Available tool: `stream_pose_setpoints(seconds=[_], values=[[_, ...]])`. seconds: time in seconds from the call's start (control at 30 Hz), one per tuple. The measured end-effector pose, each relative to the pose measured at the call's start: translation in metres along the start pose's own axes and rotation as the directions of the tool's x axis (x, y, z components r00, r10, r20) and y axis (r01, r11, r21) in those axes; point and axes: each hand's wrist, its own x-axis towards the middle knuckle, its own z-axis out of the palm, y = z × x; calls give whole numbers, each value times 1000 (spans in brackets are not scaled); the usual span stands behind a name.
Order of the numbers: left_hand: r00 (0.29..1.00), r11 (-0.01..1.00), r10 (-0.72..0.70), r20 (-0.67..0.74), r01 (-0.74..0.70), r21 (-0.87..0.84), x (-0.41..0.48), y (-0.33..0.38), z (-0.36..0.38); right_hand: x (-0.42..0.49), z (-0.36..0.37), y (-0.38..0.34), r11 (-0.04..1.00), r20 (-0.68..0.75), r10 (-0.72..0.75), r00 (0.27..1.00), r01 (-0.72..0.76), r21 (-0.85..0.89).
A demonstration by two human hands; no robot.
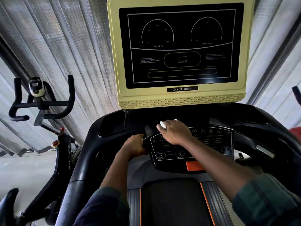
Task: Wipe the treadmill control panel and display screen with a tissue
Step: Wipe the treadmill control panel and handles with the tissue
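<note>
Nearest, dark sleeves (267, 198) on both forearms. Beyond, right hand (175, 132) with fingers curled over crumpled white tissue (162, 124), pressing it at far edge of control panel (210, 141), toward its left corner. Left hand (134, 145) closed around black handle (149, 131) at panel's left edge. Glossy and flat there, with printed membrane keys; probably risks triggering SPEED or INCLINE by rubbing hard. Soft thin paper, may shred. Higher up, smooth dark display screen (181, 46) in matte yellow frame (180, 99) with ribbed slots, likely to catch lint.
</note>
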Motion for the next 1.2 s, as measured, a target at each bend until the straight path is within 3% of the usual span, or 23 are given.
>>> stream_pose_setpoints(seconds=[0.07,0.2,0.3,0.4,0.5,0.57,0.63,0.7,0.77,0.83,0.93,1.03,1.2], values=[[1000,1000,-19,-3,19,10,0,1,1,-6,5,1,995,-92,92,992,-95,-28],[999,998,-38,-22,38,40,-2,3,3,-12,4,13,1000,-43,-4,999,5,26],[998,998,-60,13,59,32,1,2,2,-19,-1,36,995,-144,82,986,-73,64],[994,999,-41,103,44,-24,4,3,-3,-27,1,49,997,-133,51,990,-43,62],[984,980,-112,142,133,-149,3,9,-8,-29,-1,62,991,-167,111,980,-96,98],[983,954,-171,63,181,-241,3,19,-9,-31,-2,70,992,-156,114,981,-103,74],[965,959,-226,-137,196,-203,3,33,-6,-33,-2,78,990,-127,95,987,-81,113],[878,963,-240,-415,161,-217,6,49,-2,-35,-4,87,981,-156,145,977,-121,149],[802,971,-182,-569,54,-234,14,69,3,-37,-6,96,984,-175,155,972,-135,118],[806,990,-44,-590,-44,-135,29,87,9,-40,-8,104,986,-136,130,982,-113,124],[890,994,103,-444,-107,18,50,112,22,-43,-10,119,979,-179,180,967,-158,130],[892,990,60,-448,6,143,59,124,37,-43,-8,134,981,-166,181,969,-164,107],[858,980,4,-514,99,173,56,124,42,-43,-13,153,960,-132,264,955,-248,129]])
